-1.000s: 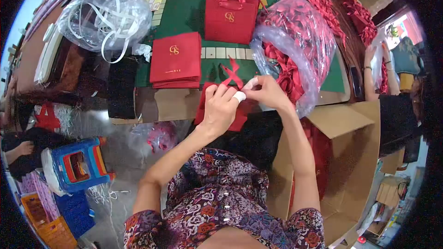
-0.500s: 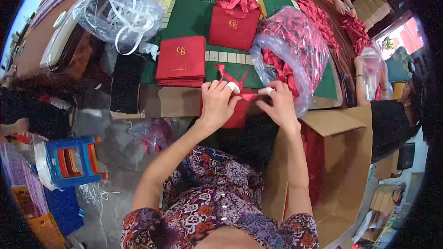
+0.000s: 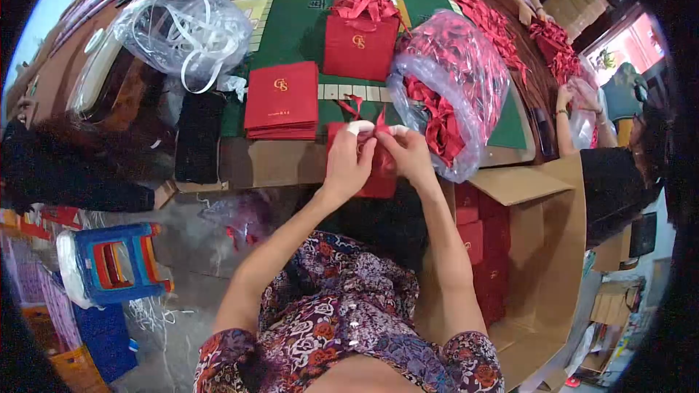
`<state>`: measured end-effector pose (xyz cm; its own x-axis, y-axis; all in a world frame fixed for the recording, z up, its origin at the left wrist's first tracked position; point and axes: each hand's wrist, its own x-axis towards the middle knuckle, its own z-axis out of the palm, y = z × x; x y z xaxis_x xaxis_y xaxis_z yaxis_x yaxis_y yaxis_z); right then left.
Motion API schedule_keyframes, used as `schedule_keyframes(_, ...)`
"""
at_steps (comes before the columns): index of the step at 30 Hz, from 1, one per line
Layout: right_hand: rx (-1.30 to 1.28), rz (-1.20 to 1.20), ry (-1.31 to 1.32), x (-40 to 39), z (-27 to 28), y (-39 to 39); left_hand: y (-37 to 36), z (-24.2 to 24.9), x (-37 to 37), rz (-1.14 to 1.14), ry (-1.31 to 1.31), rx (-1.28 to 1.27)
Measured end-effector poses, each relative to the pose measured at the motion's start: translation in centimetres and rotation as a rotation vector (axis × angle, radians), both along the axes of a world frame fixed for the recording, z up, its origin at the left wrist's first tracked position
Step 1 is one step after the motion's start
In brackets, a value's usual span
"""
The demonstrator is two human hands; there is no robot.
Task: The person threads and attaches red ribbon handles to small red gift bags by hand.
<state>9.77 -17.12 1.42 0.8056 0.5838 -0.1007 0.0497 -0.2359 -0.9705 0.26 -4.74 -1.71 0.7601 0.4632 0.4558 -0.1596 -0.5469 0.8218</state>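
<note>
My left hand [image 3: 348,161] and my right hand [image 3: 408,154] meet over a flat red paper bag [image 3: 378,178] at the table's near edge. Both pinch a red ribbon [image 3: 360,110] whose ends stick up past the taped fingertips. A stack of flat red bags with a gold logo [image 3: 282,100] lies just left of my hands. An upright red gift bag [image 3: 357,38] stuffed with ribbons stands behind on the green mat [image 3: 298,18]. A clear plastic sack of red ribbons [image 3: 448,80] bulges at my right.
A clear bag of white strips [image 3: 186,25] sits at the far left. An open cardboard box [image 3: 535,247] with red bags stands at my right. A blue stool [image 3: 113,262] is on the floor at left. Other people's hands [image 3: 571,94] handle ribbons at right.
My hands, spread apart half a second ago, have come together again over the red bag, with the ribbon pulled in between the fingertips.
</note>
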Motion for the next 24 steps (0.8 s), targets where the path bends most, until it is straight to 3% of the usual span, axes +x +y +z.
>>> schedule_keyframes(1,0.026,0.000,0.063,0.0,0.1,0.3,-0.5,-0.1,-0.9,-0.102,0.065,-0.397)
schedule_keyframes(3,0.086,0.027,0.102,1.1,-2.1,1.0,-0.7,-0.1,-2.1,-0.138,0.229,-0.416)
schedule_keyframes(5,0.098,0.045,0.031,1.5,-2.6,1.5,-1.1,-3.5,-1.8,-0.155,0.086,-0.152)
schedule_keyframes(6,0.098,0.047,0.031,1.4,-2.3,1.6,-1.1,-2.9,-2.3,-0.152,0.085,-0.152)
schedule_keyframes(8,0.098,0.004,0.136,1.1,-0.8,1.7,-1.1,-1.0,-3.4,-0.310,0.308,-0.520)
schedule_keyframes(13,0.181,-0.047,0.133,2.7,-1.7,1.2,0.1,-1.9,-4.5,-0.328,0.325,-0.467)
schedule_keyframes(19,0.064,-0.061,0.094,4.3,-3.2,-0.6,1.7,-1.5,-5.6,-0.351,0.405,-0.418)
schedule_keyframes(23,-0.215,-0.134,-0.074,2.4,-1.4,-2.6,3.1,-1.2,-5.1,-0.247,0.364,-0.222)
schedule_keyframes(24,-0.291,-0.264,-0.429,0.9,-0.2,-2.8,3.6,-1.5,-4.9,-0.194,0.329,-0.134)
